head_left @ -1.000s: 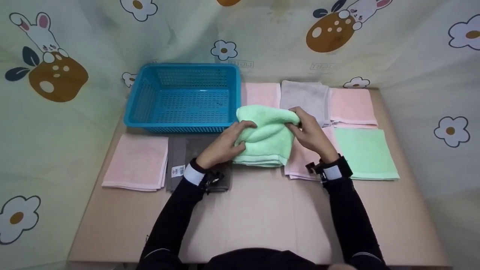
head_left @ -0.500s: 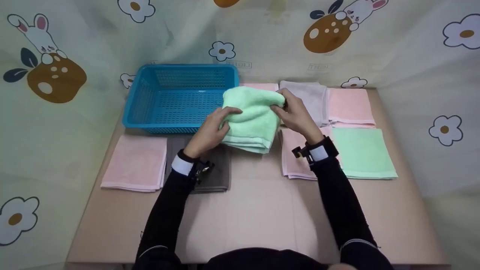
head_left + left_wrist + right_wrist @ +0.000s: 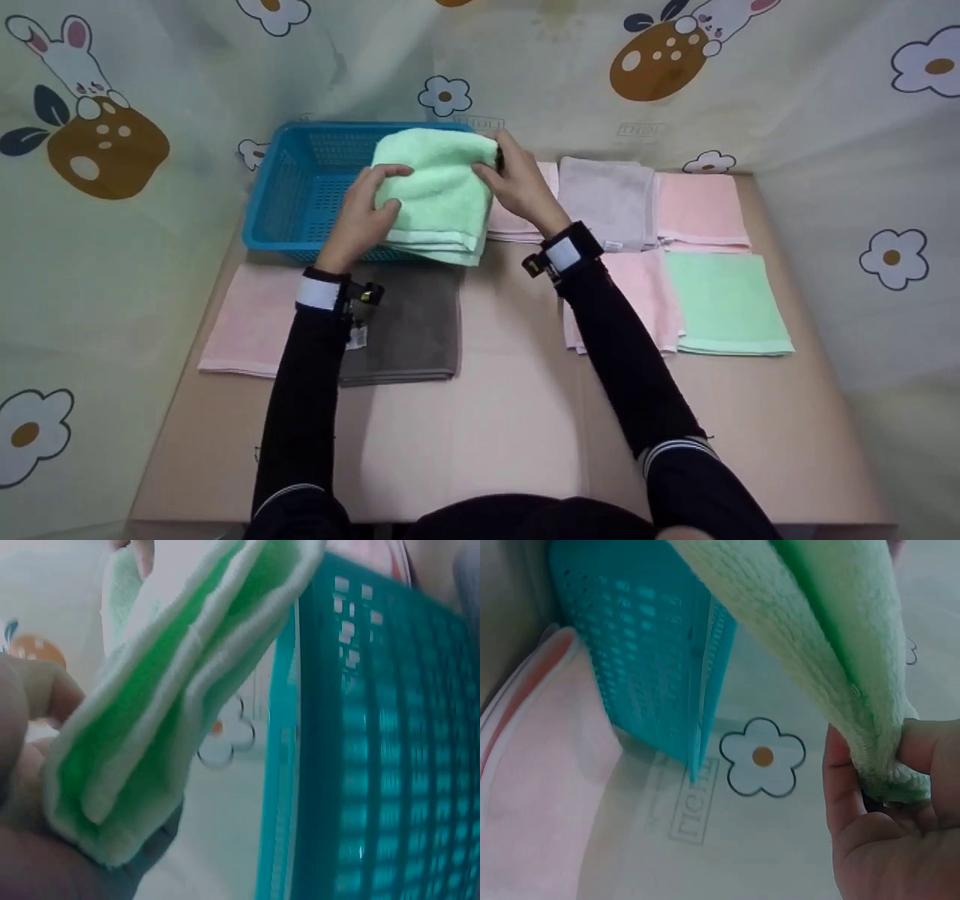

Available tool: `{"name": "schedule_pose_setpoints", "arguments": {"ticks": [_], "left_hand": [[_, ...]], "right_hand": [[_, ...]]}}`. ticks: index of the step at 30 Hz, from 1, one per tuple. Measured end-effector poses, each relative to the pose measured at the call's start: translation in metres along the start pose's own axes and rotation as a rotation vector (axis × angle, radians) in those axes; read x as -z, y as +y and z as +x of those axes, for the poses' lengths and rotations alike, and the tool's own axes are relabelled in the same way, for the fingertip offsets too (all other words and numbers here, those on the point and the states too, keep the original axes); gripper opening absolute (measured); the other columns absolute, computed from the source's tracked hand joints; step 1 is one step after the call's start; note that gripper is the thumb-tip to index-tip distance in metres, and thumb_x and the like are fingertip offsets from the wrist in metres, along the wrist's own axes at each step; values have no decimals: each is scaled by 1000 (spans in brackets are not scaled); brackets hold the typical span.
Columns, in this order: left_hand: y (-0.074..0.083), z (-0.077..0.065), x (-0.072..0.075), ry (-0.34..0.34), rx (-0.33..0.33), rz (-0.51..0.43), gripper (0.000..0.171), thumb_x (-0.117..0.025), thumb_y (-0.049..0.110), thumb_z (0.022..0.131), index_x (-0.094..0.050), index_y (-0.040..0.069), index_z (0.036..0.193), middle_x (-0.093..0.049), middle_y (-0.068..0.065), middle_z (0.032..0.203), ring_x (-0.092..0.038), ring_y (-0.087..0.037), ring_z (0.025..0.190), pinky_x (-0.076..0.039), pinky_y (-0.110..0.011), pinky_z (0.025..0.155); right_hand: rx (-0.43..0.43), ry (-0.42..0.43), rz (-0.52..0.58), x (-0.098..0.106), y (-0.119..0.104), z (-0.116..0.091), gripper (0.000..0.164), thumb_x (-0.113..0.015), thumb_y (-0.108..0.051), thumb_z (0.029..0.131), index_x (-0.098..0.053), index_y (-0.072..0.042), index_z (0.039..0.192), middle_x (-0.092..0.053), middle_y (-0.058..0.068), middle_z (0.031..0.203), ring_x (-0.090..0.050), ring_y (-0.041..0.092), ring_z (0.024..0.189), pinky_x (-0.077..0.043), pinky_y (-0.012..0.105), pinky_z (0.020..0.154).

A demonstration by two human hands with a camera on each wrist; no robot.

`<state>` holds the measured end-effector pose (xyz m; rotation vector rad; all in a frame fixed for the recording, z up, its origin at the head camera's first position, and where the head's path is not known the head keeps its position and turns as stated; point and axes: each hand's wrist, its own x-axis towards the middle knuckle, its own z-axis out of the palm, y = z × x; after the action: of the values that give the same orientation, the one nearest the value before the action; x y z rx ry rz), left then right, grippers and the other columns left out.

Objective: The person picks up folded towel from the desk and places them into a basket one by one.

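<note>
A folded light green towel (image 3: 435,195) is held up by both hands over the right part of the blue plastic basket (image 3: 300,246). My left hand (image 3: 362,221) grips its left edge, thumb and fingers on either side of the layers. At the upper right corner my right hand (image 3: 525,184) pinches the cloth between thumb and fingers. The left wrist view shows the towel's stacked folds (image 3: 180,682) beside the basket wall (image 3: 390,742). In the right wrist view the pinched corner (image 3: 889,780) hangs apart from the basket (image 3: 652,637). The towel hides much of the basket's inside.
Pink (image 3: 251,319) and dark grey (image 3: 409,322) folded towels lie in front of the basket. To its right are another pink towel (image 3: 517,217), a light grey one (image 3: 607,202), more pink ones (image 3: 701,210) and a green one (image 3: 731,300). A printed curtain (image 3: 540,67) hangs behind the table (image 3: 480,442).
Both hands have carried the green towel left and away from the body, from the table's middle to over the basket. The grip stays on it throughout.
</note>
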<state>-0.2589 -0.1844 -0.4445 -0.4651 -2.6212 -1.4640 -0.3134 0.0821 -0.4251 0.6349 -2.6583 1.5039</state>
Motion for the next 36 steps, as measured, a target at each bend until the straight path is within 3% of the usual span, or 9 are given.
{"name": "schedule_pose_setpoints", "arguments": {"ticks": [4, 6, 9, 12, 13, 17, 20, 25, 36], "left_hand": [[-14, 3, 19, 14, 43, 12, 53, -46, 2, 96, -58, 17, 145, -50, -7, 153, -45, -23, 132, -31, -35, 71], [-19, 4, 27, 6, 87, 31, 54, -45, 2, 97, -56, 19, 147, -45, -7, 159, -49, -26, 128, -31, -35, 68], [-25, 8, 41, -4, 166, 88, 55, -44, 3, 99, -53, 21, 150, -31, -9, 169, -56, -21, 85, -33, -33, 62], [-32, 11, 53, -31, 241, 136, 55, -43, 3, 101, -51, 22, 152, -20, -9, 173, -45, -12, 58, -34, -29, 57], [-36, 12, 56, -41, 259, 147, 56, -43, 2, 101, -50, 22, 153, -19, -11, 173, -30, -13, 51, -35, -28, 55], [-51, 15, 62, -91, 309, 176, 59, -42, -3, 101, -45, 18, 156, -25, -15, 169, -59, -20, 92, -42, -31, 68], [-62, 16, 66, -135, 345, 230, 64, -41, -8, 98, -41, 15, 159, -27, -20, 166, -43, -37, 134, -45, -42, 88], [-77, 18, 68, -240, 403, 326, 72, -41, -13, 92, -38, 11, 160, -29, -26, 164, -37, -42, 139, -38, -56, 110], [-88, 21, 67, -409, 545, 523, 58, -43, -11, 100, -37, -1, 157, -29, -33, 163, -42, -46, 139, -42, -55, 105]], "right_hand": [[-4, -6, 39, -20, -7, 19, 43, -57, -17, 106, -42, -11, 146, -56, 18, 145, -59, 22, 126, -51, 34, 100], [-15, -14, 64, -30, -10, 27, 43, -55, -15, 106, -38, -14, 146, -53, 18, 147, -58, 22, 126, -51, 35, 99], [-25, -6, 79, -46, -13, 39, 41, -55, -13, 106, -35, -17, 142, -54, 16, 142, -58, 21, 121, -51, 34, 95], [-17, 7, 52, -65, -13, 48, 40, -58, -12, 105, -34, -17, 138, -57, 13, 132, -59, 18, 112, -51, 30, 90], [-7, 10, 32, -71, -13, 50, 40, -58, -12, 105, -35, -16, 137, -58, 13, 127, -59, 18, 108, -51, 29, 87], [44, -13, -109, -95, -15, 58, 42, -59, -9, 104, -40, -16, 141, -60, 10, 130, -60, 19, 115, -50, 28, 93], [71, -65, -208, -111, -19, 62, 43, -59, -8, 105, -43, -18, 143, -59, 7, 138, -58, 19, 125, -49, 28, 101], [56, -152, -215, -132, -12, 67, 43, -56, -6, 105, -41, -16, 144, -57, 9, 142, -57, 20, 131, -49, 28, 104], [-41, -326, -142, -147, -2, 68, 65, -51, -3, 107, -24, -20, 164, -53, 16, 149, -57, 27, 131, -49, 34, 96]]}}
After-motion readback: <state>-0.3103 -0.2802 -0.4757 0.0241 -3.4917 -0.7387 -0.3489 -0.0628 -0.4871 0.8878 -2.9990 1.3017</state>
